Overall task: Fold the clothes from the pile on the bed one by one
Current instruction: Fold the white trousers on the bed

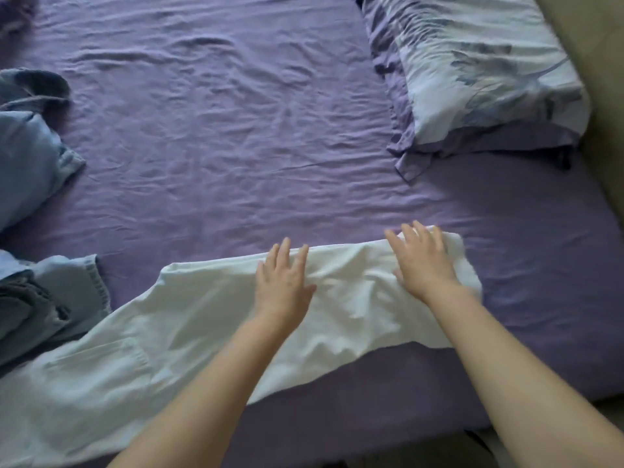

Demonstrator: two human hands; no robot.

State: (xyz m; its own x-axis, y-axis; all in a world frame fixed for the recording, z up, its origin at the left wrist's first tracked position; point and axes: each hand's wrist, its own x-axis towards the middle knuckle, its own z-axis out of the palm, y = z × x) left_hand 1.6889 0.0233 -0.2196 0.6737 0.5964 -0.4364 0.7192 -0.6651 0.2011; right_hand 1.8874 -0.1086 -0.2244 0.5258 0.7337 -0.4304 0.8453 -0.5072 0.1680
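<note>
Nearest to us, our two bare forearms reach out over the near edge of the bed, and between them lies the white trousers [189,319], laid lengthwise across the near part of the mattress. The waist end with its patch pocket runs off toward the near left corner, and the leg end lies to the right. Our left hand [282,282] rests flat on the middle of the garment, fingers straight and a little spread, gripping nothing. Our right hand [422,261] lies the same way on the far right end, fingers spread over the hem. We judge that both palms are pressing the cloth down to smooth it and hold it in place before a fold; the trousers look doubled leg on leg already, though we cannot tell this for sure.

Just left of the trousers, touching their upper edge, sits the pile of blue clothes [37,298], crumpled denim and a darker piece, with more blue cloth farther back along the left side. These seem to be waiting their turn.

Everything rests on the purple bedsheet [236,146], which is creased all over and bare across its middle. At the far right lies a pillow [472,72] in a pale leaf print with a purple flap. Beyond it, along the right edge, a beige surface shows, perhaps a wall or headboard.
</note>
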